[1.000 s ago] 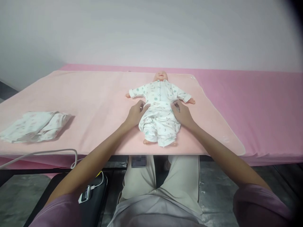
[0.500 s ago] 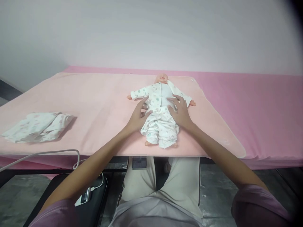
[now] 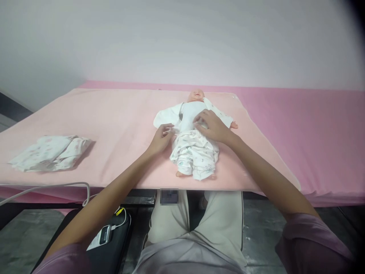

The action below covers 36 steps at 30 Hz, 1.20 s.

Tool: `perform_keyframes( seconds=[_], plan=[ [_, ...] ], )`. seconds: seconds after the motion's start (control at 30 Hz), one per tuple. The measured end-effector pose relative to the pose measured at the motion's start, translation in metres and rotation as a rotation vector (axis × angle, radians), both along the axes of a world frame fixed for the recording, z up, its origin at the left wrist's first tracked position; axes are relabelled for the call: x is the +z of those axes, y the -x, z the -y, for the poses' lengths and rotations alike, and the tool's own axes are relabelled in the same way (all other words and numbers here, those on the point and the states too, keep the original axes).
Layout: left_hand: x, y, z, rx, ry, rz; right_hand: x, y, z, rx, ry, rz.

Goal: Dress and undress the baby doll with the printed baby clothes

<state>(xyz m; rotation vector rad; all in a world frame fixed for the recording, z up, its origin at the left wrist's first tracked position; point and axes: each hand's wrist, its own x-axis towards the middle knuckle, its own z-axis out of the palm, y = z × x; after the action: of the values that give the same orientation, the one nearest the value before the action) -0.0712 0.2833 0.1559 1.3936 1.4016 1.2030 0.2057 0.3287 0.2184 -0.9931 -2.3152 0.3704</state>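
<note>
A baby doll (image 3: 196,95) lies on its back, head away from me, in patterned white baby pants (image 3: 196,154) and a baby jacket (image 3: 167,117). The jacket's left side is folded open, its plain inside up, hiding the arm there. A plain pale area of the doll's torso (image 3: 189,112) shows in the middle. My left hand (image 3: 161,140) is at the lower edge of the opened flap, thumb and fingers closed about the fabric. Over the doll's belly is my right hand (image 3: 212,125), fingers bent and apart, with nothing visible in it.
Folded patterned baby clothes (image 3: 53,152) lie on the left of the peach mat (image 3: 122,114). The mat rests on a pink-covered table (image 3: 322,137) against a wall. A white cable (image 3: 68,184) runs along the front left edge. Below, a small device (image 3: 105,234) lies on a black seat.
The jacket's left side has been turned outward over the doll's arm. My left hand has shifted left and toward me; my right hand has moved in over the belly.
</note>
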Motion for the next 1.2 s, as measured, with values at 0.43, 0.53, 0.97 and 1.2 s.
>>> perform_keyframes(
  seconds=[0.43, 0.53, 0.97, 1.2],
  plan=[
    [0.027, -0.010, -0.049, -0.318, 0.008, 0.062, -0.010, -0.015, -0.021, -0.276, 0.282, -0.325],
    [0.008, -0.023, -0.049, -0.233, 0.169, 0.309, -0.042, -0.025, -0.031, -0.361, 0.459, -0.464],
    [0.023, -0.023, -0.049, -0.338, 0.136, 0.529, -0.031, -0.043, -0.033, -0.034, 0.396, -0.431],
    [0.037, -0.015, -0.090, -0.286, -0.131, 0.057, -0.026, -0.029, -0.065, -0.124, 0.362, -0.590]
  ],
)
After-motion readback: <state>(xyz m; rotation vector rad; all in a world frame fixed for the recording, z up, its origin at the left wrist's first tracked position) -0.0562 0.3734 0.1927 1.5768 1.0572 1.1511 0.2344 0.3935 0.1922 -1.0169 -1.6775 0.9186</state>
